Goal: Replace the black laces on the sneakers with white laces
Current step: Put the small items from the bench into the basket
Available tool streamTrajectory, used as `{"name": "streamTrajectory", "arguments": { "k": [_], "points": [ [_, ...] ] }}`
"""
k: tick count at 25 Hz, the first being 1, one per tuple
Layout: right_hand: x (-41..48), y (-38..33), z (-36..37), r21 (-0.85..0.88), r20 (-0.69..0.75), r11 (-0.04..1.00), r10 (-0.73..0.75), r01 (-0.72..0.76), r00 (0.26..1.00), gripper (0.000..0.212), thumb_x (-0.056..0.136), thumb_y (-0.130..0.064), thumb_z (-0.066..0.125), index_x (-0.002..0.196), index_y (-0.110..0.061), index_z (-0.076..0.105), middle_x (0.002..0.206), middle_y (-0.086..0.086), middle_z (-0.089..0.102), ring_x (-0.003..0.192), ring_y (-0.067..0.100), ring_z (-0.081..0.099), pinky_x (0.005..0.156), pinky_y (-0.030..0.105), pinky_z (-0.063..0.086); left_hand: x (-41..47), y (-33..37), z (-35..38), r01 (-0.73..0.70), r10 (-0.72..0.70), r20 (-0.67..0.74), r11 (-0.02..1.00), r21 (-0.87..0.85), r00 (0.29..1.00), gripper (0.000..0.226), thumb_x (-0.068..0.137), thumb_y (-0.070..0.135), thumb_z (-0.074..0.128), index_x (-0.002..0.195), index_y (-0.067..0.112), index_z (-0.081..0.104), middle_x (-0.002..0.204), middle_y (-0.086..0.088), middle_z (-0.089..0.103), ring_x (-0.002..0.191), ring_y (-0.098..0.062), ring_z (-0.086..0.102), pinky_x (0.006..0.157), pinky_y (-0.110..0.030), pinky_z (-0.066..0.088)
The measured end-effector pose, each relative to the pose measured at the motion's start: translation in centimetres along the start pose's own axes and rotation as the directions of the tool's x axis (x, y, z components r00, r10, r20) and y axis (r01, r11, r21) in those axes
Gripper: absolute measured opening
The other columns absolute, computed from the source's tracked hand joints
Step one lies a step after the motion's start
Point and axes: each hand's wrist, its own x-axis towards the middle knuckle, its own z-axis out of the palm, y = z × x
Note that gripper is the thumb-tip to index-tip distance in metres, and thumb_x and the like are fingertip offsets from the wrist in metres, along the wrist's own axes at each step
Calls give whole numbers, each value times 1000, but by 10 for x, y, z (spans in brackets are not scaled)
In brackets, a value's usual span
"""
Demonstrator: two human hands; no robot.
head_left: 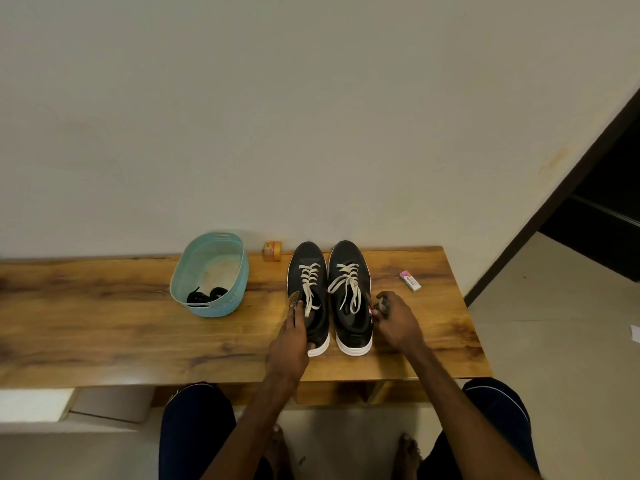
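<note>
Your knees in dark trousers frame the bottom of the view, with your bare feet on the floor between them, and the wooden table runs across just beyond. Starting at the left, a pale blue basket stands on the table near the wall, and the black laces lie bunched at its near end. Just to its right, against the wall, sits a small orange tub. Next come the two shoes, side by side and close together, toes toward the wall and heels toward you. The left sneaker is black with a white sole and carries a white lace threaded up its eyelets, the ends hanging loose over the opening. Your left hand grips this shoe at the heel, fingers lying along its outer side and thumb tip at the white sole. The right sneaker is laced in white too, its loose ends falling across the tongue. Your right hand sits just beside its outer edge with fingers curled; blur hides whether they pinch anything. Farther right a small white and pink box lies on the table, and a dark doorway opens beyond the table's end
</note>
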Motion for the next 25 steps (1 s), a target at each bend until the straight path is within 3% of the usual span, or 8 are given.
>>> {"name": "streamTrajectory", "arguments": {
  "k": [4, 8, 11, 14, 16, 19, 22, 25],
  "points": [
    [5, -2, -7, -66, 9, 998, -24, 24, 1000, 44, 90, -16, 64, 131, -19, 49, 135, 7, 52, 106, 23, 59, 83, 36, 52, 1, -3, -1, -16, 16, 10, 999, -40, 1000, 98, 88, 19, 70, 158, 18, 1, 165, -2, 13, 145, -22, 33, 108, -38, 45],
    [19, 0, -29, -232, -164, 966, 76, -113, 984, 37, 93, -22, 61, 126, -9, 50, 132, 15, 49, 98, 30, 62, 77, 36, 51, -5, -33, -7, -57, 57, 42, 998, 3, 997, 106, 86, 14, 70, 157, 14, -8, 161, -8, 25, 132, -26, 49, 101, -38, 49],
    [35, 4, -41, -388, -234, 896, 130, -215, 963, 45, 96, -27, 62, 134, -10, 45, 133, 17, 51, 105, 33, 60, 78, 41, 53, -17, -76, -9, 41, -44, 26, 993, 113, 999, 90, 95, 27, 59, 157, 10, -5, 164, -9, 16, 146, -23, 29, 112, -38, 38],
    [49, 10, -44, -424, -133, 892, 111, -158, 985, 43, 102, -33, 50, 142, -20, 40, 135, 19, 48, 110, 39, 57, 83, 46, 52, -26, -119, -9, 183, -188, 18, 971, 154, 982, 75, 102, 40, 43, 156, 7, 5, 165, -11, 10, 152, -25, 13, 119, -46, 27],
    [52, 12, -38, -457, -98, 881, 89, -124, 991, 37, 104, -35, 42, 140, -21, 43, 130, 17, 54, 108, 38, 58, 84, 46, 52, -26, -135, -8, 325, -326, -4, 941, 99, 945, 79, 102, 51, 35, 156, 2, 4, 165, -16, 3, 152, -31, 6, 122, -49, 17],
    [48, 12, -29, -513, -137, 854, 21, -89, 990, 31, 101, -26, 51, 131, -17, 49, 120, 14, 63, 99, 33, 61, 79, 46, 55, -12, -142, -5, 476, -475, -42, 878, 42, 879, 91, 99, 63, 23, 153, -2, -12, 162, -25, -12, 151, -37, -7, 124, -49, 4],
    [47, 0, -32, -363, -193, 927, 28, -98, 981, 34, 101, -33, 52, 127, -12, 52, 112, 17, 66, 94, 35, 63, 79, 48, 55, 1, -140, 3, 541, -539, -96, 841, -8, 837, 93, 96, 67, 12, 151, -3, -16, 159, -29, -17, 150, -41, -12, 123, -51, 1],
    [58, -48, -36, -215, -323, 976, -104, 34, 941, 46, 99, -40, 53, 131, -7, 54, 121, 21, 64, 103, 39, 63, 86, 50, 54, 8, -142, 14, 578, -570, -185, 816, -13, 801, 96, 89, 68, -2, 153, -3, -5, 160, -31, -8, 150, -44, -4, 122, -54, 4]
  ]
}}
